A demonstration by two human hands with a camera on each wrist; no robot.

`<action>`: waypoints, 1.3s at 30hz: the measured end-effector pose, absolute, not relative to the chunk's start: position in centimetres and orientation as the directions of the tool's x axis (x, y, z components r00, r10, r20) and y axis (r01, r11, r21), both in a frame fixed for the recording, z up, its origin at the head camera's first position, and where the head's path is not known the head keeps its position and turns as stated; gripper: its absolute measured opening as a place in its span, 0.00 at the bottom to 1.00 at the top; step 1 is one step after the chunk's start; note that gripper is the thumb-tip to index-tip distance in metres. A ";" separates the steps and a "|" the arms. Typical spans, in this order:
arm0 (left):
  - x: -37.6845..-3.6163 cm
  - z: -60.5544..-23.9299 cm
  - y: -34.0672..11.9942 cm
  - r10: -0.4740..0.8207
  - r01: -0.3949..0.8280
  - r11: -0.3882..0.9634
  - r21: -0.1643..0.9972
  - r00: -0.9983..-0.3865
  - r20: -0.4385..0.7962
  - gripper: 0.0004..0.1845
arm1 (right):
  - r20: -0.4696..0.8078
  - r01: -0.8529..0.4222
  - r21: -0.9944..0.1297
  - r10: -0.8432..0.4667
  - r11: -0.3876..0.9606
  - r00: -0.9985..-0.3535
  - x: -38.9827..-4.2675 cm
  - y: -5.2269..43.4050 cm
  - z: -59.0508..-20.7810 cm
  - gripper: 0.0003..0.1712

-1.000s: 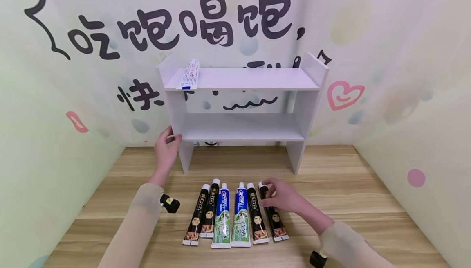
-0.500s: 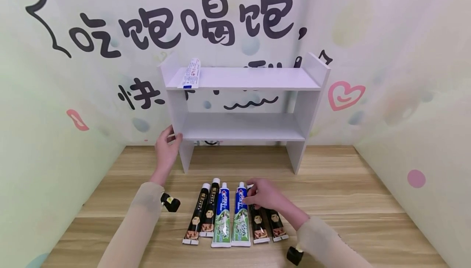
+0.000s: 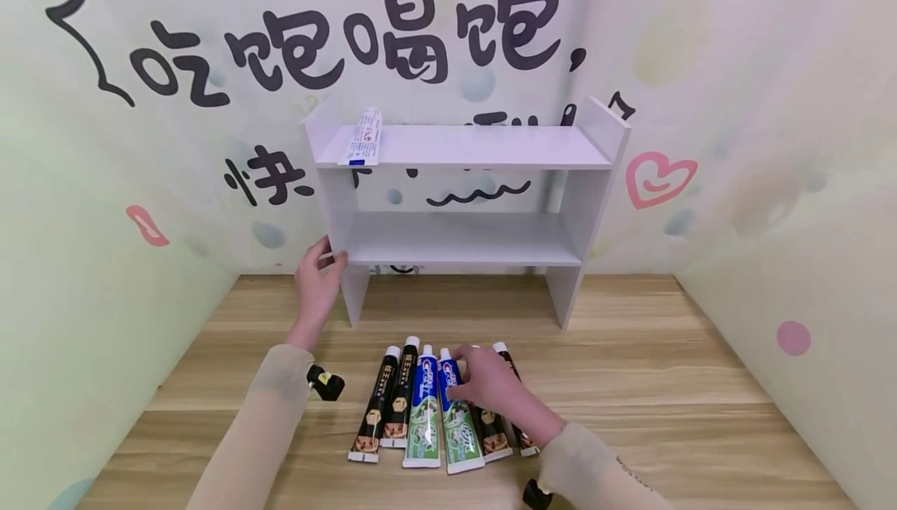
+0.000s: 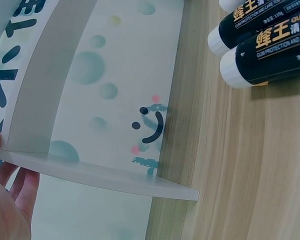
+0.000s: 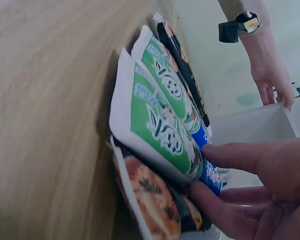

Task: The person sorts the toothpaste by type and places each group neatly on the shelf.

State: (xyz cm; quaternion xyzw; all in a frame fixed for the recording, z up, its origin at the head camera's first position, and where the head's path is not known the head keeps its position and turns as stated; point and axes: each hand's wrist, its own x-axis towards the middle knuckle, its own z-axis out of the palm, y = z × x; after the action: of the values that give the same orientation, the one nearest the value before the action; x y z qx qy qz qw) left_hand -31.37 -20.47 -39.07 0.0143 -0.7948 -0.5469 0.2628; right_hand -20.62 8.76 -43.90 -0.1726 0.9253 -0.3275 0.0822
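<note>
Green and blue on its label, the toothpaste tube (image 3: 455,416) the right hand (image 3: 490,385) is working on lies fourth from the left in a row of six on the wooden tabletop (image 3: 666,385). Its long axis runs roughly away from the person, cap toward the white shelf unit (image 3: 462,237) and flat crimped end toward the near edge, though it sits a little askew, cap swung left toward its matching neighbour (image 3: 423,413). The right wrist view shows the right hand's thumb and fingers (image 5: 240,155) pinching it at the blue cap end, with the crimped end lifted off and overlapping the black tube (image 5: 155,200) beside it. So the tube is directly under and just in front of the right hand, which is far nearer to it than the left.

The left hand (image 3: 317,284) is well apart from the row, up at the shelf unit's left side panel, fingers curled round its front edge at the level of the lower board. Two black tubes (image 3: 388,405) lie at the row's left end and two more are partly hidden under the right hand and wrist. A white tube (image 3: 364,138) lies on the top board, at its left end, its length running front to back.
</note>
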 end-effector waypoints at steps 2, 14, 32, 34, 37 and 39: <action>-31.4 -39.0 -20.4 -0.309 0.265 0.397 0.879 -0.863 0.400 0.23 | -0.036 -0.278 -0.584 -0.367 0.763 -0.930 -20.3 8.6 -43.8 0.40; -30.9 -38.7 -20.2 -0.313 0.256 0.379 0.889 -0.869 0.384 0.23 | -0.069 -0.164 -0.610 -0.259 0.775 -0.964 -18.2 6.8 -43.8 0.49; -30.9 -38.7 -20.0 -0.314 0.235 0.382 0.894 -0.877 0.365 0.24 | -0.068 -0.084 -0.719 -0.190 0.690 -0.979 -17.4 6.9 -44.3 0.47; -30.9 -38.7 -20.0 -0.310 0.241 0.375 0.895 -0.877 0.367 0.24 | -0.071 -0.085 -0.723 -0.197 0.686 -0.978 -17.4 7.0 -44.2 0.45; -30.9 -38.7 -19.9 -0.308 0.255 0.366 0.895 -0.874 0.375 0.24 | -0.070 -0.092 -0.737 -0.211 0.670 -0.975 -17.2 7.2 -44.1 0.42; -31.0 -38.7 -20.0 -0.312 0.264 0.368 0.891 -0.868 0.386 0.24 | -0.063 -0.104 -0.755 -0.229 0.648 -0.971 -16.9 7.3 -44.0 0.40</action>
State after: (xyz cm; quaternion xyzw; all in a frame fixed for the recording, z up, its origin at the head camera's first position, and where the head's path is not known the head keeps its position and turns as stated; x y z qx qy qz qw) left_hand -30.97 -19.95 -38.72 0.0151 -0.7863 -0.5620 0.2564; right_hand -16.93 7.31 -44.03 -0.0919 0.9045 -0.4093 0.0766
